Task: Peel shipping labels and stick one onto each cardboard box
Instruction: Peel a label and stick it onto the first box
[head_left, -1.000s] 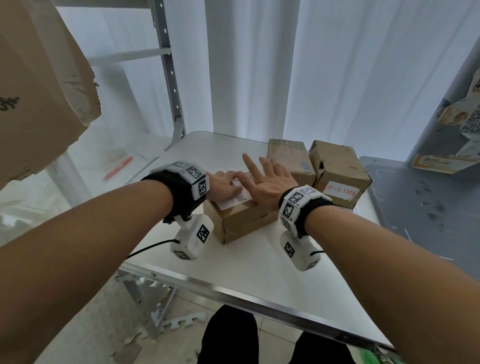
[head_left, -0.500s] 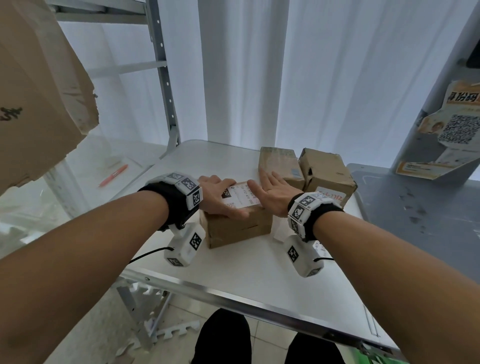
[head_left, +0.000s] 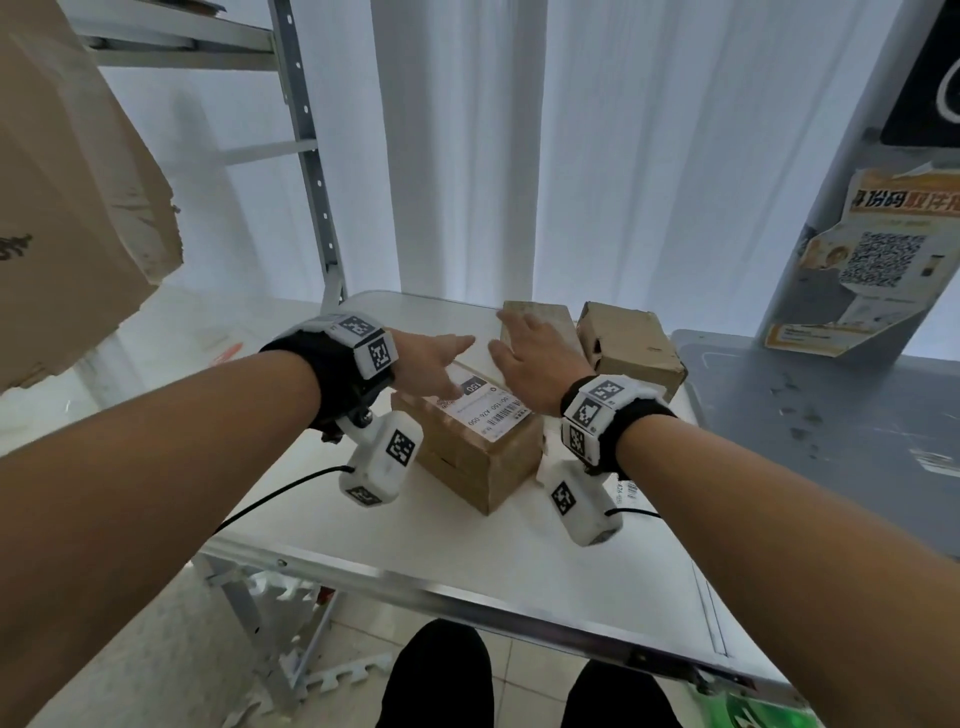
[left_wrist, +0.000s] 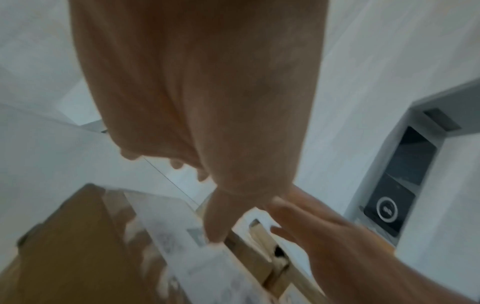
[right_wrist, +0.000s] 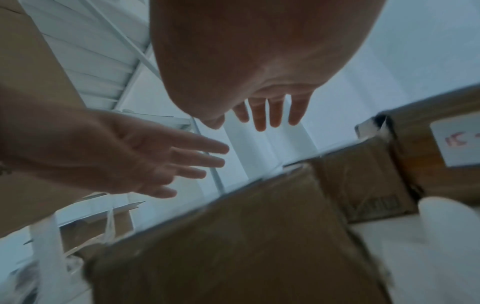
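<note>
Both hands: left hand (head_left: 431, 358) and right hand (head_left: 530, 358) hovering, fingers released, centre frame.
Risk: shipping label (head_left: 480, 402) edges lifting off nearest box (head_left: 467, 447).

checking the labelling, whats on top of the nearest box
A white shipping label with a barcode lies on the nearest box. The left hand covers its far left part.

A parcel depot or stockroom. Metal shelving (head_left: 311, 171) stands behind a white folding table (head_left: 467, 551) bearing taped cardboard boxes (head_left: 628, 345). A QR-code poster (head_left: 878, 265) hangs on a grey machine (head_left: 831, 415)
</note>
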